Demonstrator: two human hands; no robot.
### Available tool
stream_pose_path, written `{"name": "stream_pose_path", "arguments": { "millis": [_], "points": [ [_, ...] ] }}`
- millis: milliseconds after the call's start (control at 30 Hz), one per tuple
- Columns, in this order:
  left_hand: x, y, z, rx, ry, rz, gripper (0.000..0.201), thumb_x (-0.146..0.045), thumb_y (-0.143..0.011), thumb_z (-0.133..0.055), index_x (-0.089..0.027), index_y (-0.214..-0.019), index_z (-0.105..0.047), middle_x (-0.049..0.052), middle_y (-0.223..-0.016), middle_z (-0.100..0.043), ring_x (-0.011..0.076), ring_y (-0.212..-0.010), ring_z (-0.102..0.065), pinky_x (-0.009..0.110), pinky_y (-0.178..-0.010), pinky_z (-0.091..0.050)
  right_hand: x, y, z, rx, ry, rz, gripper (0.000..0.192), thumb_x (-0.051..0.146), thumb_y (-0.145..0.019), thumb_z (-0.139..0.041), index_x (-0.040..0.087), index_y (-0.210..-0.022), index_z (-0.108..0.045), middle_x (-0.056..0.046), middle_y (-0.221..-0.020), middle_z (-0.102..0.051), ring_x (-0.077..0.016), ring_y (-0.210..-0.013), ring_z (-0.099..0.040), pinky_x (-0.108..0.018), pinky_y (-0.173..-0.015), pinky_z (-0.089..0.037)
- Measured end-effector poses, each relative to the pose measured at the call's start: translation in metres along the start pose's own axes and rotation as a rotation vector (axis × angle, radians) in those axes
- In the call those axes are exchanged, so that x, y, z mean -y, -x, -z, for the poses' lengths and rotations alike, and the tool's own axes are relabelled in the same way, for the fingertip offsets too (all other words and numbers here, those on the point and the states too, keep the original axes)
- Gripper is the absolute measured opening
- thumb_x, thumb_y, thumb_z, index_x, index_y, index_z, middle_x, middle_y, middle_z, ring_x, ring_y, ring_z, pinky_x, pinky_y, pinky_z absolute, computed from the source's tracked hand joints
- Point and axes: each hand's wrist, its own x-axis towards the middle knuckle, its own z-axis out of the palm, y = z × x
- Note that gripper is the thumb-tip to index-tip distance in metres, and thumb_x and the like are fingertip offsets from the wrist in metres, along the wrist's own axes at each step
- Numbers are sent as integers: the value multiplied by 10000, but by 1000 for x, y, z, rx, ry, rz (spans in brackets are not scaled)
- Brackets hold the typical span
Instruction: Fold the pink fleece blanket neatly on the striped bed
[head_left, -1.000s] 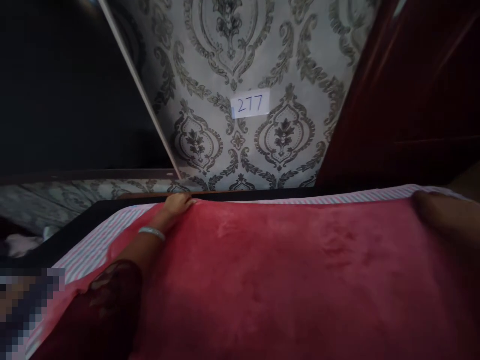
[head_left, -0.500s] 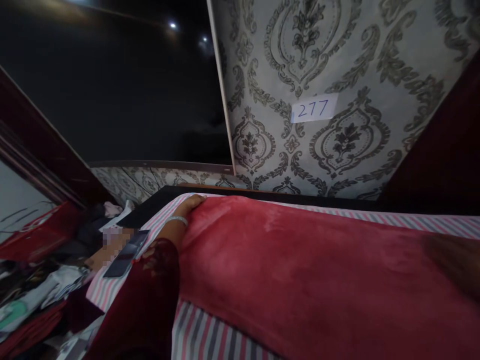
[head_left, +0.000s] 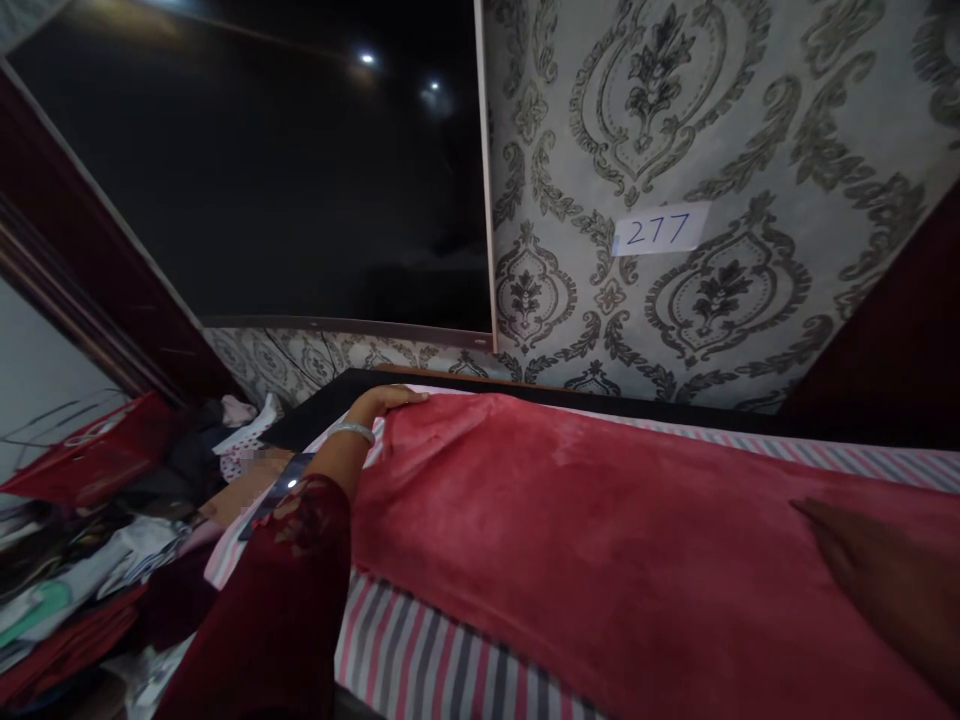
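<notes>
Red plush cloth [head_left: 585, 540] lies spread over a striped cloth [head_left: 420, 640] on a black tabletop [head_left: 307, 412], its far edge near the patterned wall [head_left: 720, 130]. From where I stand, the left hand [head_left: 386, 399] rests on the cloth's far left corner, fingers reaching along the edge; whether it pinches the fabric I cannot tell. The right hand [head_left: 862, 555] lies flat and loose on the plush toward the other end, gripping nothing that I can see.

Small creases gather just beside the left hand. To get the plush flat, I'd pin that corner lightly and stroke with an open right palm away from it, easing the ripples outward. Pressing hard would probably drag the striped layer along, so a soft touch seems best, with the slanting near edge squared up to the stripes.

As for writing, a white paper label [head_left: 660, 230] on the wall reads "277" in blue. The television [head_left: 322, 170] carries a tiny mark on its lower frame, too small to read.
</notes>
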Motion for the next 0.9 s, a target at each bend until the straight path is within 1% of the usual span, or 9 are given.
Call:
{"name": "stream_pose_path", "arguments": {
  "millis": [100, 233, 367, 433, 533, 600, 733, 833, 900],
  "points": [
    [4, 0, -8, 61, 143, -12, 433, -510, -588, -844, -154, -781, -693, 103, -819, -740, 276, -823, -686, 400, -779, -555, 1, 1, -1, 12, 18, -22, 195, 450, -729, -483, 436, -797, -666, -174, -1010, -741, -413, -928, -700, -590, -874, -504],
    [10, 3, -25, 68, 319, -128, 374, -358, -587, -849, -164, -865, -692, 50, -852, -729, 205, -827, -681, 325, -811, -541, -2, 2, -1, 6, 105, 1, 266, 459, -793, -427, 412, -838, -684, -165, -1039, -746, -388, -961, -706, -558, -865, -527],
    [13, 19, -45, 82, 438, -226, 444, -376, -627, -825, -177, -1010, -721, 67, -997, -745, 223, -949, -690, 317, -886, -528, -9, 1, 0, 87, 212, 37, 464, 472, -854, -350, 253, -995, -734, -135, -1089, -756, -362, -989, -720, -529, -885, -566],
    [11, 28, -56, 87, 466, -265, 425, -369, -651, -813, -162, -1015, -740, 94, -1015, -750, 250, -983, -688, 336, -904, -528, -13, 0, 0, 110, 252, 41, 549, 485, -879, -312, 185, -1044, -741, -134, -1102, -755, -358, -993, -722, -521, -883, -575],
    [2, 30, -63, -21, 455, -314, 354, -245, -628, -797, -134, -962, -753, 102, -927, -752, 241, -875, -694, 340, -836, -545, -16, 0, -1, 114, 277, 53, 587, 488, -908, -283, 166, -1068, -746, -139, -1138, -747, -347, -1031, -713, -493, -883, -577],
    [-6, 25, -55, -179, 456, -364, 335, -184, -646, -747, -141, -979, -741, 63, -861, -735, 186, -760, -669, 303, -762, -543, -16, 1, -1, 118, 278, 57, 584, 479, -917, -275, 169, -1074, -746, -144, -1145, -745, -340, -1036, -712, -476, -878, -575],
    [-21, 5, -15, -494, 445, -428, 383, -144, -722, -642, -178, -1099, -699, 4, -838, -696, 111, -659, -588, 221, -682, -498, -16, 1, 0, 123, 262, 46, 519, 455, -918, -310, 200, -1066, -736, -154, -1149, -742, -351, -1045, -707, -491, -904, -560],
    [-24, -12, 6, -595, 389, -392, 434, -163, -754, -644, -175, -1186, -674, 21, -883, -711, 118, -704, -598, 221, -722, -500, -18, 0, -1, 110, 217, 39, 459, 456, -906, -348, 235, -1029, -731, -159, -1121, -748, -370, -1041, -705, -526, -929, -547],
    [-20, -23, 6, -582, 339, -334, 466, -188, -749, -682, -167, -1214, -668, 42, -903, -724, 142, -731, -621, 252, -746, -514, -18, 0, -2, 101, 192, 30, 435, 459, -897, -368, 249, -1010, -731, -170, -1107, -749, -385, -1025, -706, -550, -919, -546]
  ]
}}
